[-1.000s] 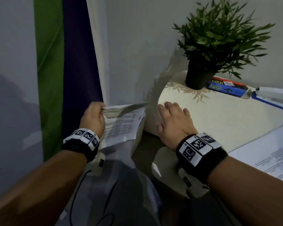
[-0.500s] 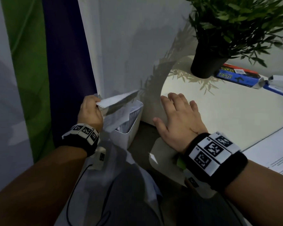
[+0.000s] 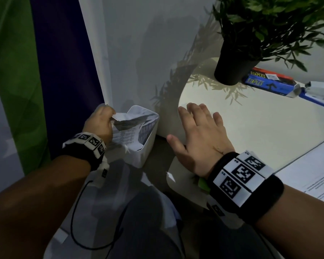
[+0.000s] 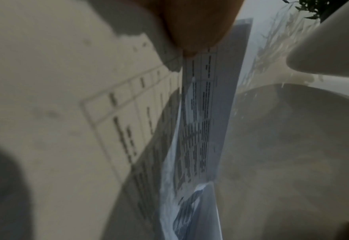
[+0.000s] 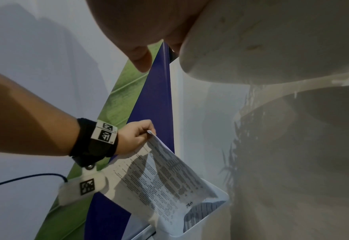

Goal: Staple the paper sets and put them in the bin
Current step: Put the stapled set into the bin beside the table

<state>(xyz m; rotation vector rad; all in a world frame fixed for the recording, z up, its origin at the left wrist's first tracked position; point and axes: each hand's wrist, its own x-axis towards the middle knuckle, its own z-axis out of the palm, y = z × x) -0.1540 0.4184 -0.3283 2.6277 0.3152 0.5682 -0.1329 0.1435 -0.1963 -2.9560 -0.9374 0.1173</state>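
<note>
Black wristbands [image 3: 251,191] — white coded tags, dark cable [image 3: 77,217].

paper set [image 3: 128,134] lower end hidden in bin [image 3: 148,144] | stapler [image 3: 320,90] cut off

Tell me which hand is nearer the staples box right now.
Right. The right hand lies flat on the table's near edge, in front and to the left of the staples box. The left hand is off the table, pinching the paper set over the bin.
</note>
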